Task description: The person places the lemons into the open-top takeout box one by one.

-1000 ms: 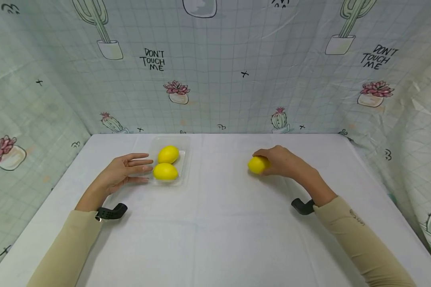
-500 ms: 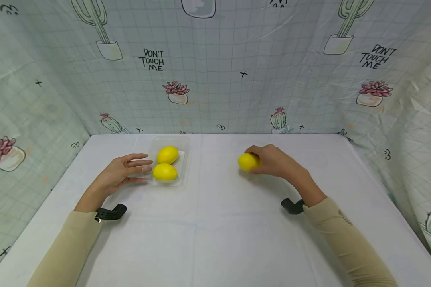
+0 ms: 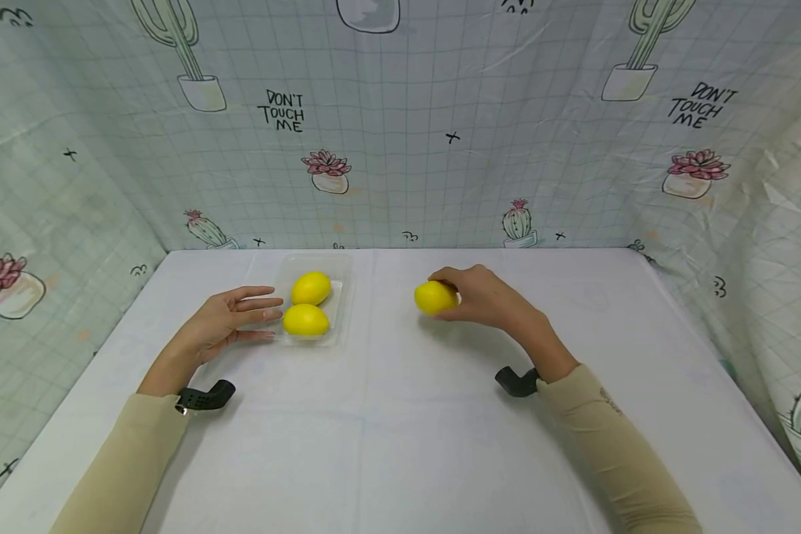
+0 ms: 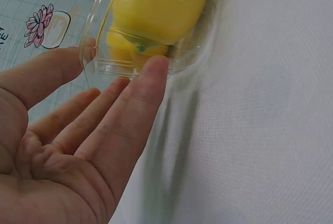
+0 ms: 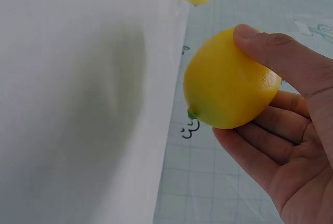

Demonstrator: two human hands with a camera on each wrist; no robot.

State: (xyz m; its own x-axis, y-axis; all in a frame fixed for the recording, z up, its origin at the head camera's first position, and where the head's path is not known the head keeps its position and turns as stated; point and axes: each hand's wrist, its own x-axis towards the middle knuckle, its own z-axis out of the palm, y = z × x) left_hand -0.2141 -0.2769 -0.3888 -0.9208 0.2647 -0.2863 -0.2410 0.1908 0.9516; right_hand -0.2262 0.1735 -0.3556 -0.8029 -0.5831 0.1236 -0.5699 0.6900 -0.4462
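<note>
Two yellow lemons lie in a clear plastic tray (image 3: 342, 326) left of the middle, a far lemon (image 3: 311, 288) and a near lemon (image 3: 305, 320). My left hand (image 3: 230, 322) is at the tray's left side, its fingers fairly straight; in the left wrist view its fingertips (image 4: 156, 70) touch the tray's clear wall. My right hand (image 3: 490, 297) grips a third lemon (image 3: 434, 297) between thumb and fingers, raised above the table with a shadow below. This held lemon (image 5: 229, 83) shows a small green tip in the right wrist view.
A white cloth covers the table (image 3: 400, 437). Behind it and along both sides hangs a curtain (image 3: 400, 148) printed with cacti and lettering. Black straps with camera mounts (image 3: 207, 395) sit on both wrists.
My right hand has carried its lemon leftward, toward the tray, and a little up off the table. The left hand and the tray have stayed in place.
</note>
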